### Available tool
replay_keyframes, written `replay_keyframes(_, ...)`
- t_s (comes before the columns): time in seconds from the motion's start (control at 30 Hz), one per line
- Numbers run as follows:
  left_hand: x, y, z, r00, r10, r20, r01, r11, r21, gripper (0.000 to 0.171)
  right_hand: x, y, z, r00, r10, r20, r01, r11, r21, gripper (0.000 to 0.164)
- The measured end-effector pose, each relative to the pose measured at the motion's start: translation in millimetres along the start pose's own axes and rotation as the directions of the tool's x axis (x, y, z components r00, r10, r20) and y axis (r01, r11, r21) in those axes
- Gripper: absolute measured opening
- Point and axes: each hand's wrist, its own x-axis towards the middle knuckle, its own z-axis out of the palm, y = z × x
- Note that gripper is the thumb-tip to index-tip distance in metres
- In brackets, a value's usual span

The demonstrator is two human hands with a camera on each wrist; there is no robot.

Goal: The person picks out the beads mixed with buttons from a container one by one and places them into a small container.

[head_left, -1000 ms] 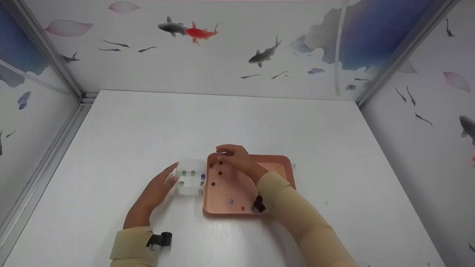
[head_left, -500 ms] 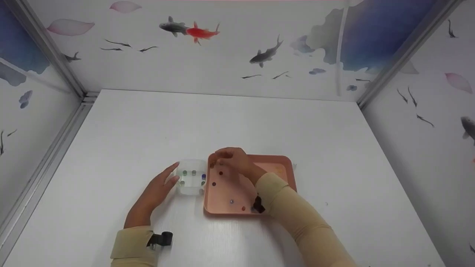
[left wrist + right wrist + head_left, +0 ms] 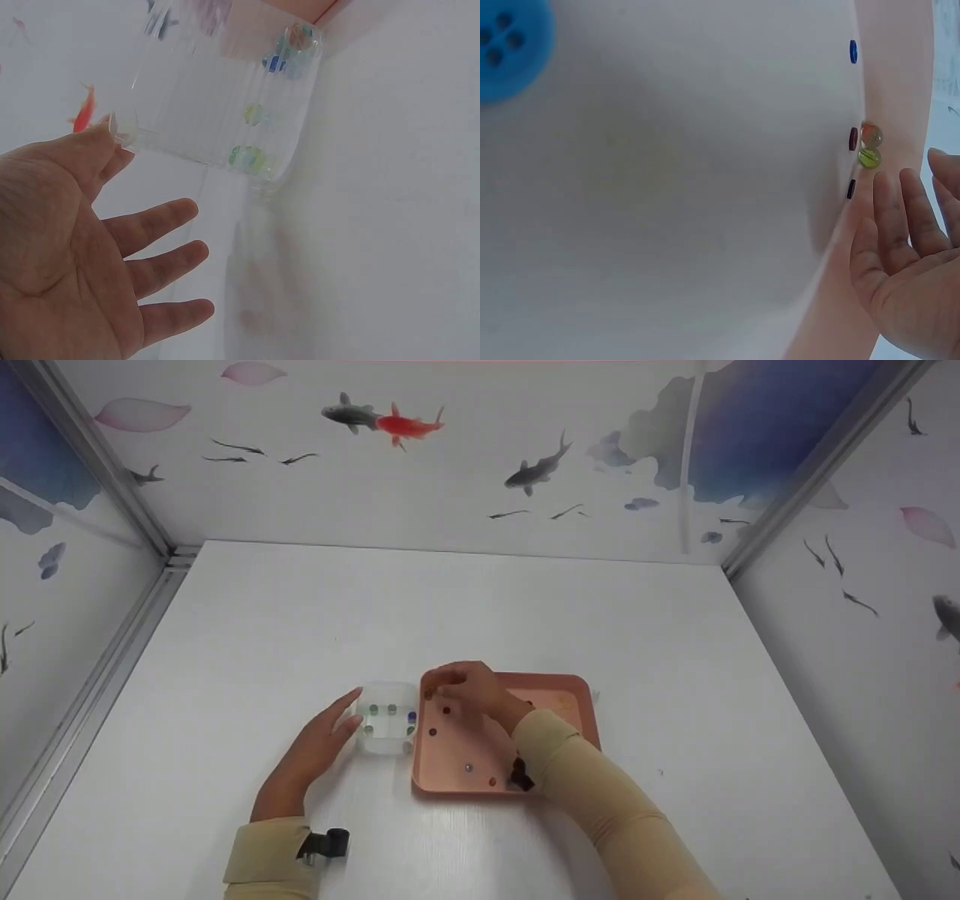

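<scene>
A clear plastic box [image 3: 386, 747] holding several green and blue glass marbles stands against the left side of a pink tray [image 3: 487, 746]. My left hand [image 3: 319, 742] touches the box's left side, and the left wrist view shows three fingers [image 3: 161, 225] stretched out below its corner. My right hand [image 3: 472, 690] is over the tray's far left corner, its fingers slightly bent, with nothing seen between them. Close to those fingertips, an orange-streaked marble [image 3: 871, 136] and a yellow-green marble [image 3: 869, 157] lie by the tray wall. Red [image 3: 853, 139] and dark [image 3: 850, 189] buttons lie beside them.
A blue four-hole button [image 3: 510, 45] shows large in the right wrist view, and another blue button [image 3: 853, 52] lies near the wall. A pale small piece [image 3: 469, 768] and a red one [image 3: 492, 781] sit toward the tray's front. Patterned panels [image 3: 450, 495] enclose the white table [image 3: 465, 607].
My right hand has lowered slightly into the tray's far left corner, its fingers bending more and covering a dark button seen earlier. The left hand and the box have stayed in place.
</scene>
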Motion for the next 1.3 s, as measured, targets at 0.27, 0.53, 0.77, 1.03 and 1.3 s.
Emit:
replay_keyframes(0.27,-0.5,1.0,-0.1,1.0,-0.007,0.01,0.007,1.0,-0.001,0.054,0.3,-1.8,2.9,0.999,0.05,-0.02,-0.051,0.997,-0.064,0.027)
replay_keyframes(0.53,-0.6,1.0,-0.9,1.0,-0.009,0.019,0.009,1.0,0.002,0.054,2.1,-3.5,7.0,0.978,0.18,-0.102,-0.188,0.978,-0.086,0.026)
replay_keyframes(0.77,0.0,0.7,-0.6,1.0,-0.012,0.014,0.012,1.0,0.001,0.054,2.1,-3.8,9.6,0.978,0.164,-0.125,-0.184,0.968,-0.169,0.027)
replay_keyframes(1.03,-0.6,1.4,-0.3,0.999,-0.029,0.017,0.029,0.999,-0.018,0.054,3.7,-4.3,11.7,0.972,0.205,-0.113,-0.217,0.97,-0.108,0.026)
replay_keyframes(1.3,-0.5,-0.6,-0.4,1.0,0.011,0.007,-0.011,1.0,-0.023,0.054,6.4,-6.1,18.1,0.968,0.22,-0.118,-0.23,0.97,-0.077,0.025)
